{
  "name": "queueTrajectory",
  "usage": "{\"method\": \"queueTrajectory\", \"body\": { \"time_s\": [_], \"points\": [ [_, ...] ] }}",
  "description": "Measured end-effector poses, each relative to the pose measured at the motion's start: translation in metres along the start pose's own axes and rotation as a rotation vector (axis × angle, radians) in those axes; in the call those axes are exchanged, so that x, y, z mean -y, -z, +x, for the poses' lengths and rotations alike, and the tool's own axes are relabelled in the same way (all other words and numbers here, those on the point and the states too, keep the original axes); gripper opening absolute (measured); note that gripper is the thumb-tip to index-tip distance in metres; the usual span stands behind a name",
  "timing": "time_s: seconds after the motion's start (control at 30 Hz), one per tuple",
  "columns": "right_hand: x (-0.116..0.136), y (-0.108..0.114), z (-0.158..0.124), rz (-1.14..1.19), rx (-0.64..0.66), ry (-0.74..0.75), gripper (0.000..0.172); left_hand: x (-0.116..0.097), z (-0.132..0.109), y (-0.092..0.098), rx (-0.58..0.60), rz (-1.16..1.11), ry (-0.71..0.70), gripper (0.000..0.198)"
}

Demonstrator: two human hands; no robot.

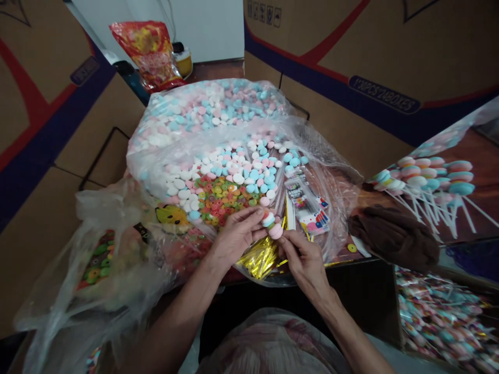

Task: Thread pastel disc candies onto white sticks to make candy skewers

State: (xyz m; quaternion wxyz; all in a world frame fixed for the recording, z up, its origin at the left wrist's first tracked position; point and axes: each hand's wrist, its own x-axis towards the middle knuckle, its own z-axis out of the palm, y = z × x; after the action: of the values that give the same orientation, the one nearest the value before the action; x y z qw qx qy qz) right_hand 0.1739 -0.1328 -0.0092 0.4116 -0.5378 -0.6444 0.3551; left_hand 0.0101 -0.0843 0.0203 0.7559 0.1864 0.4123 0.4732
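Observation:
My left hand (238, 236) pinches the upper end of a short candy skewer (276, 231), a row of pink, white, blue and orange marshmallow pieces. At its lower pink end, the closed fingertips of my right hand (306, 255) grip it; a stick is hard to make out there. Just beyond my hands lie ring-shaped gummy candies (222, 200) in red, green and orange. Behind them spread loose pink, white and blue marshmallows (237, 166) on clear plastic. Gold twist ties (260, 259) lie beneath my hands, and small printed packets (307, 205) are just beyond my right hand.
Large cardboard boxes (331, 104) stand on both sides. At right, several candy skewers on white sticks (432, 179) lie by a brown cloth (393, 234). A box of wrapped candies (444, 317) sits lower right. A plastic bag (93, 311) hangs left; a red snack bag (150, 52) stands behind.

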Motion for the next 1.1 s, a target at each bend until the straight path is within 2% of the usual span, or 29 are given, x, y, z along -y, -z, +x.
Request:
{"method": "queueTrajectory", "body": {
  "time_s": [0.1, 0.17, 0.37, 0.5, 0.6, 0.7, 0.77, 0.83, 0.9, 0.97, 1.1],
  "points": [
    [0.001, -0.001, -0.002, 0.026, 0.037, -0.044, 0.023, 0.002, 0.0, -0.001, -0.057, -0.045, -0.064, 0.018],
    [0.001, -0.001, -0.005, 0.01, 0.011, -0.038, 0.022, 0.004, 0.001, -0.002, -0.079, -0.058, -0.083, 0.016],
    [-0.003, -0.004, -0.009, -0.072, -0.047, 0.013, 0.024, 0.013, -0.002, -0.007, -0.041, -0.017, -0.065, 0.023],
    [0.0, -0.007, -0.007, -0.06, -0.048, 0.028, 0.025, 0.017, -0.004, -0.01, -0.061, 0.028, -0.045, 0.029],
    [0.001, -0.007, -0.005, -0.031, -0.065, 0.001, 0.026, 0.017, -0.002, -0.012, -0.021, 0.114, -0.054, 0.035],
    [-0.002, 0.0, -0.002, -0.019, -0.115, -0.031, 0.026, 0.009, 0.008, -0.011, -0.046, 0.423, -0.21, 0.031],
    [-0.005, 0.007, 0.0, -0.012, -0.159, -0.057, 0.026, 0.001, 0.019, -0.01, -0.129, 0.815, -0.425, 0.024],
    [-0.008, 0.013, 0.002, 0.018, -0.189, -0.097, 0.028, -0.007, 0.028, -0.01, -0.192, 1.268, -0.609, 0.026],
    [-0.011, 0.015, 0.001, 0.064, -0.202, -0.134, 0.031, -0.013, 0.035, -0.01, -0.198, 1.641, -0.663, 0.031],
    [-0.015, 0.015, -0.001, 0.089, -0.205, -0.152, 0.031, -0.015, 0.037, -0.01, -0.173, 1.869, -0.646, 0.033],
    [-0.02, 0.011, -0.004, 0.078, -0.206, -0.147, 0.028, -0.013, 0.033, -0.007, -0.1, 1.982, -0.686, 0.03]
  ]
}}
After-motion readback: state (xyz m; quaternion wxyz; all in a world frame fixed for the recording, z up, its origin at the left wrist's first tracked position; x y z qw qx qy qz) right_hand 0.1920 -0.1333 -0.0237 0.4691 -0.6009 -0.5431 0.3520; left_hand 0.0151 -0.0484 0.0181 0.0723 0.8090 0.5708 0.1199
